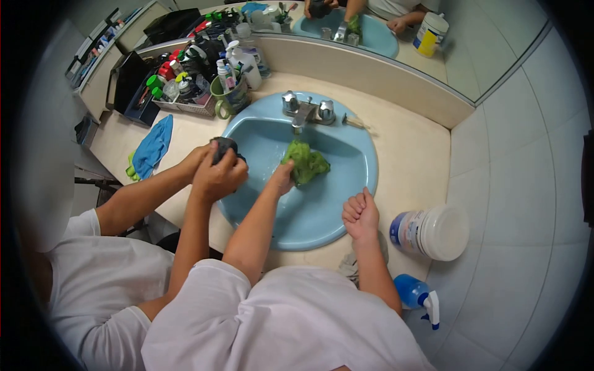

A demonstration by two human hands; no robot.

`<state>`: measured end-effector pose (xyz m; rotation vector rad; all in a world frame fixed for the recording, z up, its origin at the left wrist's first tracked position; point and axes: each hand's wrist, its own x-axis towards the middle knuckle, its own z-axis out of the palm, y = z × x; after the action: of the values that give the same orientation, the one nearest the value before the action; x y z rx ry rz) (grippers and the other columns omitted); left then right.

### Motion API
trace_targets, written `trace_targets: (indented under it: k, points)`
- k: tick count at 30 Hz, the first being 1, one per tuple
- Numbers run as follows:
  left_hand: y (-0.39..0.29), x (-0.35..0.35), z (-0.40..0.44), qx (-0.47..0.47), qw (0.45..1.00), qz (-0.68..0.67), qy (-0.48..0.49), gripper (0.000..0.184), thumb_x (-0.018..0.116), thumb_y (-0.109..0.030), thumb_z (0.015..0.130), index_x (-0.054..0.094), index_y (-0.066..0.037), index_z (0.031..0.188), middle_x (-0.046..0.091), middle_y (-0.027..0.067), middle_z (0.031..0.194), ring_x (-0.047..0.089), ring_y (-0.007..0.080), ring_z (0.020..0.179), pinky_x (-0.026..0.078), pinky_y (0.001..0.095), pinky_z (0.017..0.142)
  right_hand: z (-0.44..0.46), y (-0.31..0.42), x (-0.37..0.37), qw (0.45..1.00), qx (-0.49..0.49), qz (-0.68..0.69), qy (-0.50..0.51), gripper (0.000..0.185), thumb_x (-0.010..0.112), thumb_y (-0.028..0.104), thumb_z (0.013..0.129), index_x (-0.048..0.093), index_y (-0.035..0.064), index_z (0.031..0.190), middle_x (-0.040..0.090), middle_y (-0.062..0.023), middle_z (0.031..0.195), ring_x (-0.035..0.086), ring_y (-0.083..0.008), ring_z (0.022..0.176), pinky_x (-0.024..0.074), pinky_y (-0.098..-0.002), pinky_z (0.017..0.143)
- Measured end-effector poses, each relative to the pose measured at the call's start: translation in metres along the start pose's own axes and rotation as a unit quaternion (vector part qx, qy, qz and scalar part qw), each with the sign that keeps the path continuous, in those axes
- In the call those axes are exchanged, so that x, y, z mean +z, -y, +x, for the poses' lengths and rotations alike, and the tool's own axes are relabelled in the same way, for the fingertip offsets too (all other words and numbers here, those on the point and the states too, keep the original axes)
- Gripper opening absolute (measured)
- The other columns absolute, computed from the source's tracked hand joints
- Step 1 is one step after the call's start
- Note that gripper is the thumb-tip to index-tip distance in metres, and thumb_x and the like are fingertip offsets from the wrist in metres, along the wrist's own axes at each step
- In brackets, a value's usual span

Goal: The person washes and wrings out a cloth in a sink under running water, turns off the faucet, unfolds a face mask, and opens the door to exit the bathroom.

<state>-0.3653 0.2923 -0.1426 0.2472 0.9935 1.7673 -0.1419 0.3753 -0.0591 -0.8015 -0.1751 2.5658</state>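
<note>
My left hand (283, 177) is closed on a wet, crumpled green cloth (304, 163), held inside the blue sink (300, 226) just below the faucet (305, 114). At the sink's right rim is my right hand (361, 214), its fingers curled into a loose fist with nothing visible in them. A co-worker at the left grips a dark cloth (224, 148) with both hands over the sink's left rim.
A blue cloth (153, 147) lies on the left counter, near a basket of bottles (189, 106) and a green mug (230, 99). To the right are a white tub (431, 232) and a blue spray bottle (413, 292). A mirror (461, 43) runs behind.
</note>
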Motion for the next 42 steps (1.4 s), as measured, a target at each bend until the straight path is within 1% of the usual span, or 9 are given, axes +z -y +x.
trace_targets:
  k: [3,5,9,15,20,24,29,37,42]
  points:
    - [0.000,0.014,-0.006,0.143,0.950,0.273,-0.056,0.039,0.045,-0.005,0.075,0.046,-0.003,0.114,0.044,0.0120,0.122,0.044,0.0257,0.112,0.034,0.0337,0.094,0.001,0.001,-0.001,1.000,0.000,0.013,0.009,0.043,0.035,0.032,0.091,0.028,0.0141,0.052,0.024,0.0025,0.046,0.020,-0.0079,0.037,0.0163,-0.0213,0.031]
    - [-0.008,0.013,-0.008,0.301,0.713,0.627,-0.092,0.038,0.043,0.003,0.070,0.050,-0.001,0.107,0.042,0.0213,0.121,0.041,0.0318,0.114,0.034,0.0359,0.093,0.003,0.001,-0.003,1.000,0.001,0.023,0.010,0.044,0.035,0.032,0.091,0.028,0.0141,0.051,0.024,0.0025,0.046,0.020,-0.0079,0.036,0.0161,-0.0213,0.031]
    - [-0.023,-0.008,-0.009,0.412,0.604,0.678,-0.080,0.034,0.044,0.011,0.067,0.052,0.000,0.099,0.050,0.0241,0.105,0.055,0.0314,0.093,0.045,0.0362,0.074,0.003,-0.004,-0.003,0.999,0.032,0.017,0.003,0.044,0.034,0.032,0.091,0.028,0.0143,0.051,0.024,0.0024,0.045,0.020,-0.0080,0.036,0.0156,-0.0214,0.031]
    - [-0.016,-0.028,0.020,0.330,0.854,0.354,-0.189,0.023,0.055,-0.002,0.076,0.052,-0.001,0.099,0.055,0.0061,0.090,0.055,0.0141,0.082,0.045,0.0265,0.070,0.007,-0.028,-0.005,0.999,0.026,0.007,-0.034,0.044,0.034,0.032,0.091,0.029,0.0142,0.051,0.024,0.0022,0.045,0.021,-0.0081,0.037,0.0155,-0.0213,0.031]
    - [-0.017,-0.039,0.031,0.345,0.892,0.281,-0.082,0.048,0.046,-0.045,0.084,0.050,0.001,0.099,0.054,0.0053,0.094,0.050,0.0125,0.088,0.038,0.0252,0.079,0.016,-0.042,0.010,0.999,-0.007,0.007,-0.052,0.044,0.034,0.032,0.091,0.028,0.0140,0.051,0.024,0.0020,0.045,0.021,-0.0084,0.037,0.0156,-0.0217,0.032]
    - [-0.036,-0.038,0.023,0.314,0.860,0.401,0.039,0.026,0.042,-0.015,0.081,0.051,0.001,0.100,0.053,0.0151,0.097,0.054,0.0229,0.084,0.039,0.0270,0.079,0.036,-0.044,0.029,0.998,-0.014,-0.040,-0.052,0.044,0.036,0.033,0.090,0.028,0.0136,0.051,0.024,0.0018,0.046,0.019,-0.0085,0.036,0.0148,-0.0220,0.031]
    - [-0.056,-0.052,0.002,0.361,0.686,0.627,0.076,0.042,0.047,0.014,0.061,0.051,-0.005,0.099,0.045,0.0182,0.109,0.054,0.0344,0.078,0.050,0.0315,0.059,0.041,-0.032,0.037,0.988,0.001,-0.135,-0.074,0.044,0.038,0.035,0.089,0.027,0.0143,0.052,0.023,0.0025,0.046,0.018,-0.0080,0.036,0.0131,-0.0222,0.031]
    - [-0.041,-0.056,0.022,0.277,0.885,0.373,-0.019,0.035,0.059,-0.010,0.077,0.047,-0.004,0.109,0.049,0.0075,0.110,0.053,0.0150,0.087,0.045,0.0266,0.075,0.028,-0.057,0.037,0.989,0.001,-0.107,-0.098,0.043,0.038,0.034,0.089,0.026,0.0148,0.052,0.022,0.0026,0.046,0.017,-0.0082,0.036,0.0134,-0.0218,0.032]
    - [-0.037,-0.062,0.026,0.115,0.973,0.169,0.104,0.036,0.049,-0.022,0.084,0.042,-0.007,0.117,0.049,0.0084,0.110,0.050,0.0178,0.096,0.043,0.0317,0.083,0.037,-0.066,0.034,0.992,-0.012,-0.098,-0.074,0.038,0.038,0.032,0.089,0.034,0.0112,0.057,0.031,-0.0005,0.050,0.027,-0.0104,0.040,0.0225,-0.0225,0.034]
